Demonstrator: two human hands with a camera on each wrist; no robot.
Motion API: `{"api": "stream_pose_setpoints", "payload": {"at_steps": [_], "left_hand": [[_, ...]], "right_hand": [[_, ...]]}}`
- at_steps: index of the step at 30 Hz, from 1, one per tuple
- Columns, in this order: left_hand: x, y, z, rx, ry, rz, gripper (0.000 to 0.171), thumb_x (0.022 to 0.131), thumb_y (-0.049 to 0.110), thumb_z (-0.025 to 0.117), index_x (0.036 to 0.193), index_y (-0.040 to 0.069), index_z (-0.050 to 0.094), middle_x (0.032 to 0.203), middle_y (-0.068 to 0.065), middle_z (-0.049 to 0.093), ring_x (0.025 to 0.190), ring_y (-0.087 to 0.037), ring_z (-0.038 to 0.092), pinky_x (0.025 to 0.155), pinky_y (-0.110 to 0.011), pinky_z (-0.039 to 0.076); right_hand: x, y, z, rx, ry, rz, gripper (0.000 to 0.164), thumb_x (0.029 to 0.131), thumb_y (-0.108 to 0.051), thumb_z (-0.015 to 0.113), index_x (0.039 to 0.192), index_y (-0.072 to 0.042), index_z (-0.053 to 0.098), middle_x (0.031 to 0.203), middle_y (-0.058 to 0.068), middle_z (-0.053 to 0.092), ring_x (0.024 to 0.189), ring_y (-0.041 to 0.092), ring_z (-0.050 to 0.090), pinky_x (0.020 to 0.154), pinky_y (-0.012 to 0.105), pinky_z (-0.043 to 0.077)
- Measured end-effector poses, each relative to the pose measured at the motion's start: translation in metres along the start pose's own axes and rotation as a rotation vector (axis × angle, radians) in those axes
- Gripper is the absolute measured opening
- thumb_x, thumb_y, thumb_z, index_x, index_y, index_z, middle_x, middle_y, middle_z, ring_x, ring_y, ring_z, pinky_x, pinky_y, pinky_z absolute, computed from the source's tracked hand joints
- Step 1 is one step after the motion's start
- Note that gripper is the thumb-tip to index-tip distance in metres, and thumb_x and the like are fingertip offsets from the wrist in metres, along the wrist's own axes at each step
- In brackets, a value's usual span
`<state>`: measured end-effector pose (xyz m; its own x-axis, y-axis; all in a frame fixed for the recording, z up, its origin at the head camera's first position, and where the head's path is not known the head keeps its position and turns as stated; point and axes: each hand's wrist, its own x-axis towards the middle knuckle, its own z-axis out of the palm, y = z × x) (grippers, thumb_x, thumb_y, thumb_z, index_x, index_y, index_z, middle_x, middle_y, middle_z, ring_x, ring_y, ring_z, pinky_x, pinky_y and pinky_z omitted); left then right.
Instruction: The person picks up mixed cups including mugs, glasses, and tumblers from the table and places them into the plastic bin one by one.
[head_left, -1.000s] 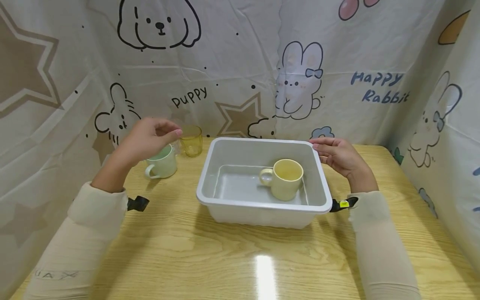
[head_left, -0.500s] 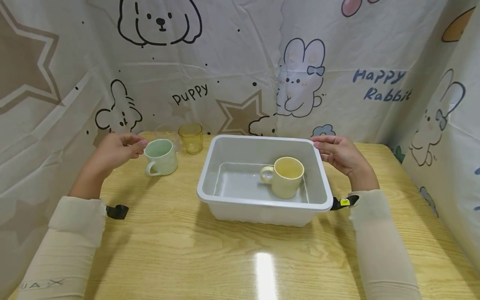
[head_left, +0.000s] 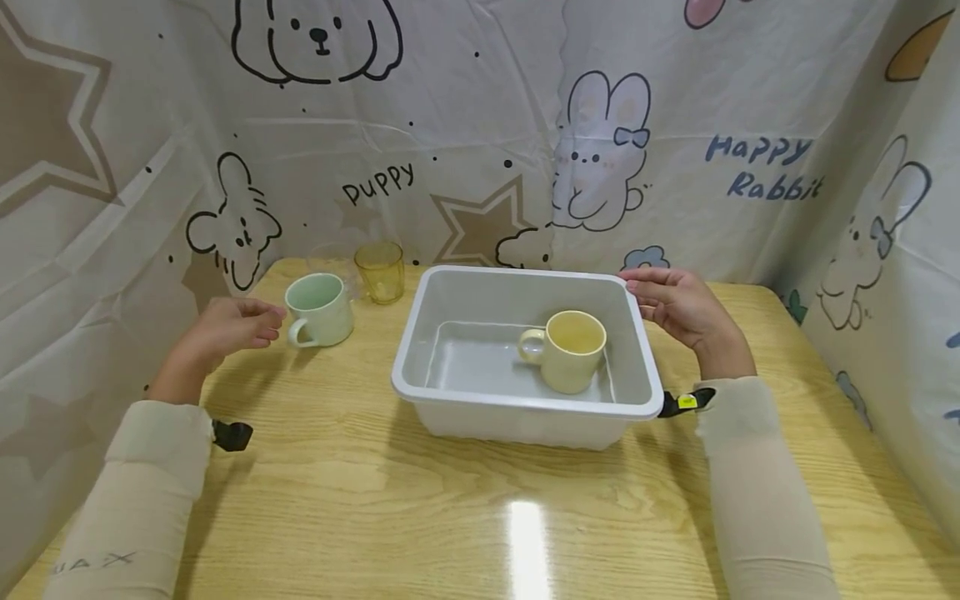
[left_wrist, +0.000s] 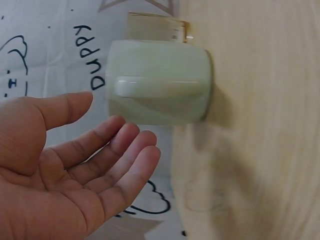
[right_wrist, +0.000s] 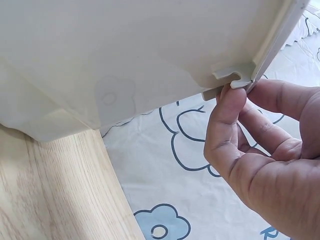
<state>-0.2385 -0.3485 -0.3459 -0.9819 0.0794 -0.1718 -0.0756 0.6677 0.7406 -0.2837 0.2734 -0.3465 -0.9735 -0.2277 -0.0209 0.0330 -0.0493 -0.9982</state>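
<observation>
My left hand (head_left: 228, 333) hovers just left of a pale green mug (head_left: 327, 312), fingers relaxed and holding nothing. In the left wrist view that mug (left_wrist: 160, 60) shows its handle side, and the fingertips (left_wrist: 145, 142) are close to it; contact is not plain. At the far right corner of a grey-white plastic bin (head_left: 525, 408), my right hand (head_left: 678, 312) pinches the rim. Up close in the right wrist view, thumb and finger grip the bin's edge (right_wrist: 280, 40) near a small tab. A pale yellow mug (head_left: 573, 367) stands upright inside the bin, handle to the left.
Behind the green mug stand an amber glass (head_left: 380, 275) and a clear glass (head_left: 333, 262), partly hidden. A printed curtain (head_left: 487, 125) hangs behind and on both sides of the wooden table (head_left: 375, 508).
My left hand has moved left and down, from above the green mug to beside it, bringing the clear glass into view. The right hand stays at the bin's corner.
</observation>
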Motion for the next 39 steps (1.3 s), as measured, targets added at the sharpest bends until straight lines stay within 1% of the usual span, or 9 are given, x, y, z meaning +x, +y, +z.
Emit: {"api": "stream_pose_setpoints", "payload": {"at_steps": [3,6,12,18,22,26,29,34,39], "left_hand": [[0.005,-0.005,0.005,-0.032,-0.029,-0.015,0.056,0.109,0.029,0.050,0.141,-0.017,0.047,0.130,-0.029,0.058,0.104,-0.023,0.066,0.086,-0.027,0.058],[0.010,-0.008,0.012,-0.103,-0.075,-0.050,0.061,0.109,0.032,0.050,0.142,-0.018,0.043,0.132,-0.026,0.054,0.103,-0.017,0.064,0.090,-0.030,0.058],[0.013,-0.014,0.023,-0.282,-0.110,-0.123,0.060,0.108,0.036,0.051,0.142,-0.013,0.044,0.132,-0.018,0.050,0.099,-0.011,0.065,0.093,-0.036,0.057],[0.011,-0.016,0.029,-0.448,-0.124,-0.148,0.039,0.108,0.036,0.053,0.121,-0.001,0.059,0.117,-0.006,0.055,0.098,-0.013,0.069,0.091,-0.036,0.058],[0.008,-0.015,0.034,-0.592,-0.171,-0.137,0.029,0.108,0.031,0.052,0.111,0.005,0.064,0.113,-0.003,0.056,0.100,-0.015,0.069,0.095,-0.037,0.056],[0.009,-0.015,0.037,-0.766,-0.201,-0.144,0.023,0.109,0.024,0.051,0.105,0.006,0.065,0.106,-0.003,0.060,0.100,-0.017,0.070,0.094,-0.033,0.056],[0.011,-0.014,0.040,-0.849,-0.184,-0.154,0.022,0.109,0.021,0.050,0.102,0.005,0.064,0.102,-0.005,0.060,0.098,-0.020,0.070,0.093,-0.031,0.057],[0.012,-0.010,0.046,-0.811,-0.109,-0.188,0.025,0.110,0.025,0.044,0.105,0.002,0.052,0.093,-0.003,0.057,0.091,-0.018,0.068,0.089,-0.030,0.058],[0.012,-0.007,0.049,-0.757,-0.024,-0.207,0.027,0.109,0.026,0.037,0.096,0.005,0.047,0.078,0.001,0.052,0.076,-0.017,0.064,0.075,-0.028,0.058]], "right_hand": [[0.001,0.001,0.001,-0.006,0.011,0.005,0.014,0.098,-0.009,0.070,0.110,-0.005,0.077,0.108,0.003,0.071,0.090,0.015,0.070,0.079,0.027,0.060],[0.001,0.002,0.001,-0.021,0.028,0.005,0.014,0.098,-0.011,0.071,0.109,-0.006,0.078,0.108,0.003,0.072,0.090,0.015,0.071,0.079,0.026,0.060],[0.002,0.001,0.002,-0.020,0.027,0.013,0.018,0.096,-0.012,0.073,0.112,-0.005,0.077,0.109,0.005,0.072,0.091,0.017,0.071,0.081,0.027,0.060],[0.001,0.000,0.002,0.008,0.021,0.017,0.017,0.096,-0.009,0.072,0.111,-0.003,0.076,0.109,0.006,0.073,0.091,0.017,0.072,0.080,0.027,0.060],[0.001,0.000,0.001,0.018,0.021,0.015,0.015,0.096,-0.008,0.072,0.110,-0.004,0.076,0.107,0.005,0.073,0.090,0.017,0.072,0.079,0.027,0.060],[0.002,0.001,0.001,0.009,0.032,0.018,0.014,0.096,-0.008,0.072,0.109,-0.005,0.077,0.107,0.005,0.073,0.090,0.016,0.072,0.079,0.027,0.060],[0.002,0.001,0.000,0.009,0.035,0.018,0.014,0.096,-0.009,0.072,0.109,-0.005,0.078,0.107,0.004,0.073,0.090,0.017,0.072,0.079,0.028,0.060],[0.002,0.001,-0.001,0.010,0.024,0.014,0.013,0.097,-0.008,0.071,0.108,-0.006,0.078,0.106,0.004,0.074,0.089,0.016,0.072,0.079,0.028,0.060],[0.002,0.000,-0.001,0.023,0.005,0.009,0.013,0.097,-0.007,0.070,0.108,-0.006,0.078,0.106,0.004,0.074,0.089,0.017,0.072,0.079,0.027,0.060]]}}
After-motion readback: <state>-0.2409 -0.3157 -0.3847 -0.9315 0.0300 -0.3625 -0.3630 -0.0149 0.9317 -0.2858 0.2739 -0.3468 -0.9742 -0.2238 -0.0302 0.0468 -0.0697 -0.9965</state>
